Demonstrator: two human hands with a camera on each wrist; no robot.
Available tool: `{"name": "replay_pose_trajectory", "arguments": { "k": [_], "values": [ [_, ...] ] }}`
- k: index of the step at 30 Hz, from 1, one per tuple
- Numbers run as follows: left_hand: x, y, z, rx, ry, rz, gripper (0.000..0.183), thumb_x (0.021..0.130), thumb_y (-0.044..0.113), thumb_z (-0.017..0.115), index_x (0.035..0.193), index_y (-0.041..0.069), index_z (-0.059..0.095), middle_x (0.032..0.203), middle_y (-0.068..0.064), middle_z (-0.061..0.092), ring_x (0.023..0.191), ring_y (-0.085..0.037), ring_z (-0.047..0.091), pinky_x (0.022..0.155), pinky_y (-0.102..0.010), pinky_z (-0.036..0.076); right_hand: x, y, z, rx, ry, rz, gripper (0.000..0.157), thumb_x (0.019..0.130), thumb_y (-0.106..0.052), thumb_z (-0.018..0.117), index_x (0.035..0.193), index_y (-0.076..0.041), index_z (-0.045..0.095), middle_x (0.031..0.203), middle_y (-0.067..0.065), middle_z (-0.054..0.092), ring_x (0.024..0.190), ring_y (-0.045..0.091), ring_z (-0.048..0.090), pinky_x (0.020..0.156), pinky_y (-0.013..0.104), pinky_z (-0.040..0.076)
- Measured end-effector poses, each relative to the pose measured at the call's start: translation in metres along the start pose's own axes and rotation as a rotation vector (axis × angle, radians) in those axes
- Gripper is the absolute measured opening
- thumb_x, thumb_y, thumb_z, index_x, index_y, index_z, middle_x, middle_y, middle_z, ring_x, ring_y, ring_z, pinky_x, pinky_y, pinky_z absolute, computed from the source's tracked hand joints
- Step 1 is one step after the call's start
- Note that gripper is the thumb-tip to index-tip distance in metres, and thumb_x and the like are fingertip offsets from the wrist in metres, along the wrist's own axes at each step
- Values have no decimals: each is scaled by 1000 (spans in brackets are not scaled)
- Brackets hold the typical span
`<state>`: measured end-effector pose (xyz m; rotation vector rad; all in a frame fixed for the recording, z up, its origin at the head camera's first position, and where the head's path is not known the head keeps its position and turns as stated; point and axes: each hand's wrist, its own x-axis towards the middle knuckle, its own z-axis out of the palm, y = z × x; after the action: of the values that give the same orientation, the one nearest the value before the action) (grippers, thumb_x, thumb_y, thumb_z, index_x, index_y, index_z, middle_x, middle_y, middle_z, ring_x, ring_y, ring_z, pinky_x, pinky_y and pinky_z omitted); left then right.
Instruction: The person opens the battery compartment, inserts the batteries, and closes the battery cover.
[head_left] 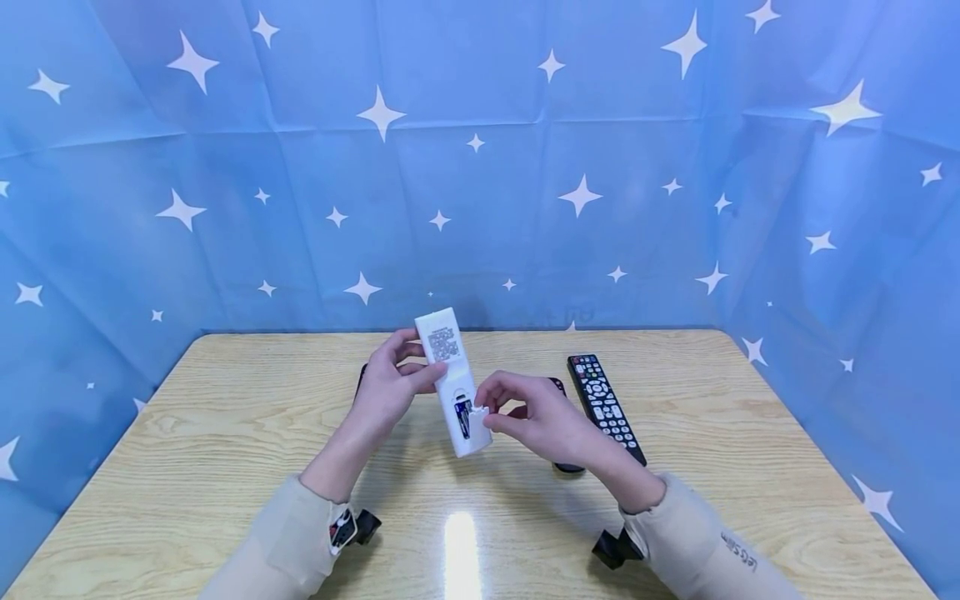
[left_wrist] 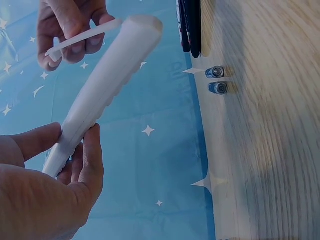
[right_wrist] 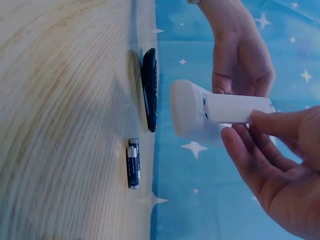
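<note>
My left hand (head_left: 393, 379) grips a white remote control (head_left: 442, 346) by its upper part, thumb on the back and fingers around the far side. The remote is tilted above the table with its back towards me. Its battery compartment (head_left: 462, 417) is uncovered and shows a dark battery inside. My right hand (head_left: 543, 417) pinches the white battery cover (right_wrist: 232, 108) between thumb and fingers. That cover stands at an angle beside the remote's lower end; whether they touch, I cannot tell. Two dark blue batteries (right_wrist: 132, 165) lie on the table, seen in both wrist views.
On the wooden table (head_left: 225, 467), a black remote (head_left: 607, 408) lies at the right. Another black remote (head_left: 570, 468) is partly hidden behind my right hand. A third dark remote (right_wrist: 149, 90) lies behind my left hand. A blue starred curtain (head_left: 480, 192) surrounds the table.
</note>
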<state>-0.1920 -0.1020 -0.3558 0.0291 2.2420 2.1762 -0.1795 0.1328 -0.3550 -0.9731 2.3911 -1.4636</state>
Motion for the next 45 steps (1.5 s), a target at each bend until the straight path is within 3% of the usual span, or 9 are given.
{"name": "replay_pose_trajectory", "arguments": {
  "k": [8,17,29,45],
  "values": [
    [0,-1,1,2,-10,11,52,94,2,74,140,8,52,117,-16,62,98,-27,70,80,-41,61,1,1,5,-37,7,-11,16,97,-4,71,107,-15,67,101,-2,69,94,17,65,73,34,58],
    [0,-1,1,6,-13,13,51,94,3,74,140,8,53,117,-16,62,98,-27,70,85,-51,59,1,0,6,-74,6,-7,17,97,-5,72,109,-17,67,101,-4,69,93,16,64,73,34,58],
    [0,0,4,6,-16,21,52,92,0,74,139,8,54,118,-16,62,97,-27,70,79,-40,61,7,4,8,-195,43,-27,19,94,-4,74,110,-15,69,95,-7,69,85,11,65,70,36,59],
    [-1,0,8,15,-27,30,53,92,-1,75,139,8,54,118,-16,62,97,-27,69,80,-41,61,10,9,13,-240,95,-74,12,97,-4,70,105,-12,70,90,-6,66,79,10,61,64,27,57]
  ]
}}
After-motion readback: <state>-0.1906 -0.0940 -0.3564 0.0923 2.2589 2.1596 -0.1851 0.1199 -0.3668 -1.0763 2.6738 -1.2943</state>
